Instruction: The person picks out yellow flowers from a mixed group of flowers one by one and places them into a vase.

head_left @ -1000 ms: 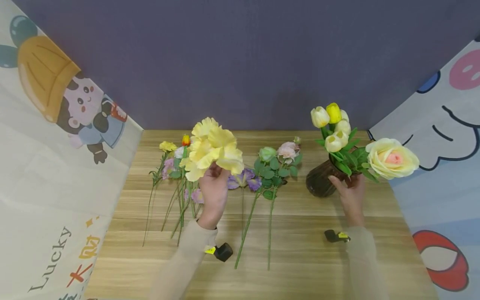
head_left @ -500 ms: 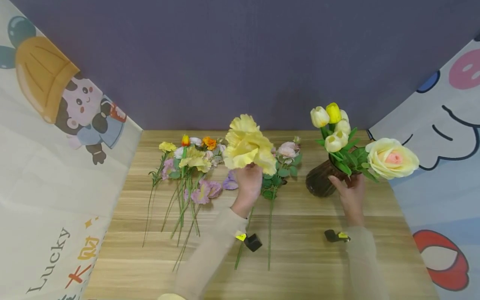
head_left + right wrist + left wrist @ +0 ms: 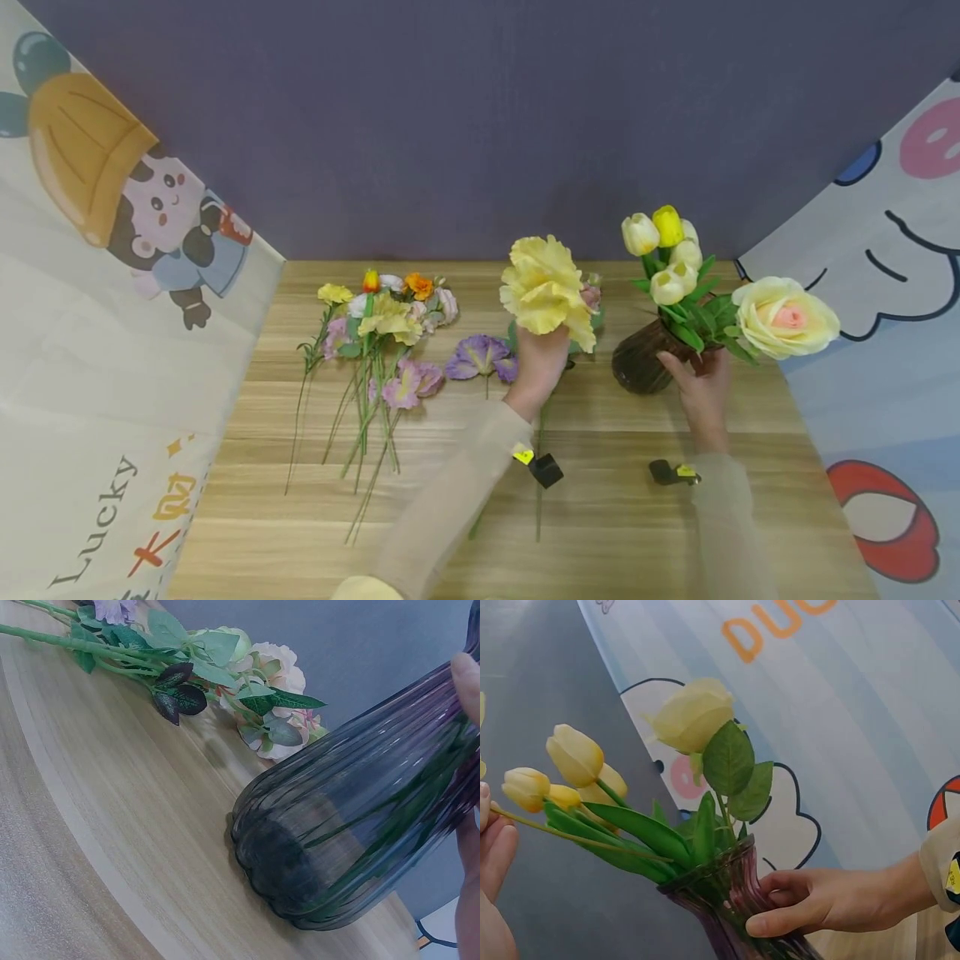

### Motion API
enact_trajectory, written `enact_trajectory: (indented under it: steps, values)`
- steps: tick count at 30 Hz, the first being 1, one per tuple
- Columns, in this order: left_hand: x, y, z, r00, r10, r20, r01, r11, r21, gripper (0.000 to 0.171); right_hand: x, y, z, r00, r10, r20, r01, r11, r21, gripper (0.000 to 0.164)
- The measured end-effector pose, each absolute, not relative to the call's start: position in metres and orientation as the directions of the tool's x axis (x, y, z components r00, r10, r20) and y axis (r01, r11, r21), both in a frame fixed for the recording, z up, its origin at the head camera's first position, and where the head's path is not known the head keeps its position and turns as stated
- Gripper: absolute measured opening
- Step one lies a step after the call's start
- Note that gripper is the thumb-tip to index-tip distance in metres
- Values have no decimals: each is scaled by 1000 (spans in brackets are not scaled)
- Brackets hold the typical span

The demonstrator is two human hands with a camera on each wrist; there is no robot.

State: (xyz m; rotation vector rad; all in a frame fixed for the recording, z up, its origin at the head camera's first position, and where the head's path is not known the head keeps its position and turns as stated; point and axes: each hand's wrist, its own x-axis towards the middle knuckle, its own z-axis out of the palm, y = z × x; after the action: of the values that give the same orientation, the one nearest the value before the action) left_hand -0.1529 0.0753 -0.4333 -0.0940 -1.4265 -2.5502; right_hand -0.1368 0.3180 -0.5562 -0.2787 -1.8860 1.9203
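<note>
— Wood-grain tabletop (image 3: pixel 600 508), one, before a slate-blue wall (image 3: pixel 480 125); clock face laid on it, 12 at the wall. Hidden or cropped?

— Ribbed glass vase (image 3: pixel 637 365), at 2 o'clock: neck clamped between thumb and fingers of the right hand (image 3: pixel 705 387), some fingertips unseen. Left hand (image 3: pixel 538 367): cropped in the left wrist view, thumb and finger pinched on the stem (image 3: pixel 555 831) of a ruffled yellow flower (image 3: pixel 546 283). Stem's far end, inside the vase or before it: cannot tell.

— Changes since one second ago?

— Left hand and ruffled yellow flower: shifted toward 3 o'clock. Orange bloom (image 3: pixel 418 286), between 10 and 11: uncovered. Vase and right hand: same place.

— Axes?

— Vase: tilted, base on the tabletop toward 8, mouth toward 2, bearing tulips (image 3: pixel 673 283) and one cream rose (image 3: pixel 783 317). Ruffled yellow flower: located between 12 and 1, head upward toward 12; stem, in the left wrist view, running from the hand toward a point between 3 and 4.
</note>
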Motion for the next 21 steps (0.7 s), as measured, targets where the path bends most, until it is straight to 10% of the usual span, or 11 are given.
enact_trajectory:
  steps: [21]
  values:
    - [-182,103,-436,-913,6,407,398,-202,895,28,-136,321,-557,-902,421,99,-89,43,-995,73]
